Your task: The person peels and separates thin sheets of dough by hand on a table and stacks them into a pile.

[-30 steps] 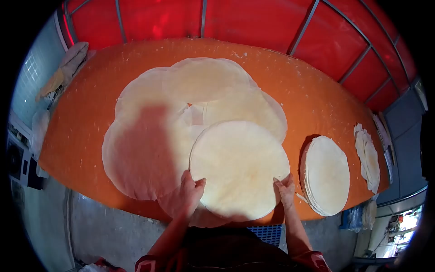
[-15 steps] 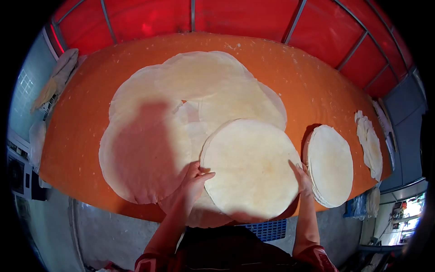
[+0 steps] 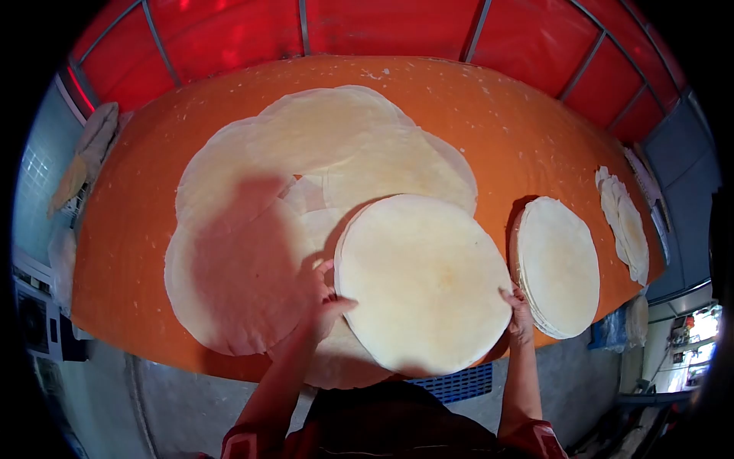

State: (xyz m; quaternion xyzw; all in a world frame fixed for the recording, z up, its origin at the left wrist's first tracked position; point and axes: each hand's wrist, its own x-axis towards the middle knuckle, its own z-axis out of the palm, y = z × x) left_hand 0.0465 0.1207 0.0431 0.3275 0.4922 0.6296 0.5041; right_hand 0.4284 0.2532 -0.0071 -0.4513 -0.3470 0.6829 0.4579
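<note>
A stack of thin round flatbread sheets (image 3: pixel 424 279) lies in front of me, its layered edge showing on the left. My left hand (image 3: pixel 325 298) is at that left edge, fingers spread apart and thumb tip touching the rim. On the right side my right hand (image 3: pixel 520 314) grips the stack, thumb over the top sheet and the other fingers partly hidden at or below the edge. Beneath and beyond the stack, several overlapping flatbread sheets (image 3: pixel 390 164) are spread out in a ring. A shadow falls across the sheets on the left.
A second flatbread stack (image 3: pixel 556 264) stands close to my right hand. Folded sheets (image 3: pixel 623 226) lie near the right end of the orange table (image 3: pixel 130 252). Cloth-like pieces (image 3: pixel 95 141) hang at the left end. A blue crate (image 3: pixel 455 385) sits below the front edge.
My left hand's fingers have spread and loosened at the stack's edge. The stack's left layers show more, with a darker shadow beside them. The view has shifted slightly.
</note>
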